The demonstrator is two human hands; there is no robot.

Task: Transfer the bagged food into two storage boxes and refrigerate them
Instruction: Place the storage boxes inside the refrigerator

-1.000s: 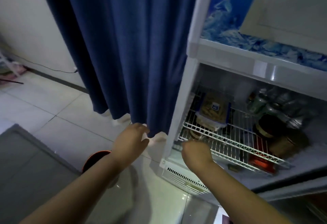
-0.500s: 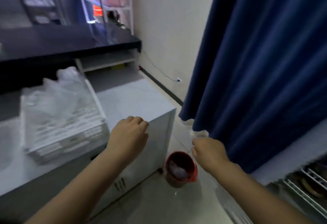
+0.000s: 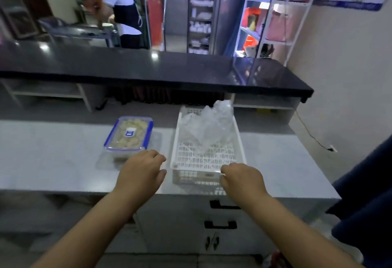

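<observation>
**Q:** What fills the view?

**A:** A long pale grey worktop [image 3: 63, 157] runs across the middle, seen from above by the person standing at it. Behind it rises a glossy black counter [image 3: 148, 70]. A dark blue curtain [image 3: 369, 204] hangs at the right edge. Far back and blurred, another person [image 3: 125, 9] in an apron stands at a table.

**Q:** What sits on the worktop?

**A:** A white perforated basket [image 3: 197, 175] stands right of centre. A crumpled clear plastic bag [image 3: 207, 127] lies in its far half. Just left of the basket, and apart from it, is a clear storage box [image 3: 129, 134] with a blue-clipped lid on. Pale lumps of food show through the lid.

**Q:** And the hands?

**A:** Two bare forearms reach in from the bottom. The left hand [image 3: 141, 171] hovers knuckles-up at the near right corner of the box. Its grip is narrow, with the fingers loosely bent and holding nothing. The right hand [image 3: 241, 177] is at the basket's near right corner with its fingers curled under. I cannot tell whether its grip is on the rim or merely beside it.

**Q:** Anything smaller?

**A:** Two black drawer handles [image 3: 220, 224] show on the cabinet front below the worktop, between the forearms.
</observation>
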